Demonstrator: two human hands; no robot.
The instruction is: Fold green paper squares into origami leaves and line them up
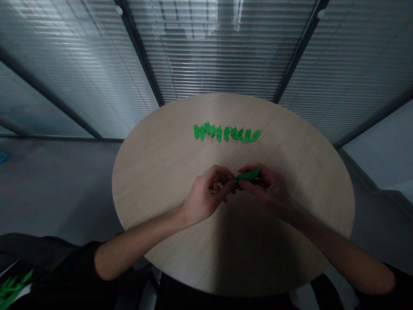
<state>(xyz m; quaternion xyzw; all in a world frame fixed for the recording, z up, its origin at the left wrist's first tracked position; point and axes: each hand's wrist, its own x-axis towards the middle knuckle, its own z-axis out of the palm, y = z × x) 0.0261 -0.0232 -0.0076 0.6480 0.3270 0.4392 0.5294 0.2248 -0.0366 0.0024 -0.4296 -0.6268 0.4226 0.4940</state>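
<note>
Over the middle of the table, a green leaf-shaped piece is held between both hands. My left hand pinches its left end between thumb and fingers. My right hand is closed around its right part, with the thumb along the near side and the pointed tip showing. Whether the piece is paper or cloth I cannot tell. Beyond my hands, a row of several similar green leaf-shaped pieces lies on the table, some touching or overlapping.
The round wooden table stands by glass partitions with blinds. More green pieces show at the lower left corner, beside my left arm. A blue object lies on the floor at the far left.
</note>
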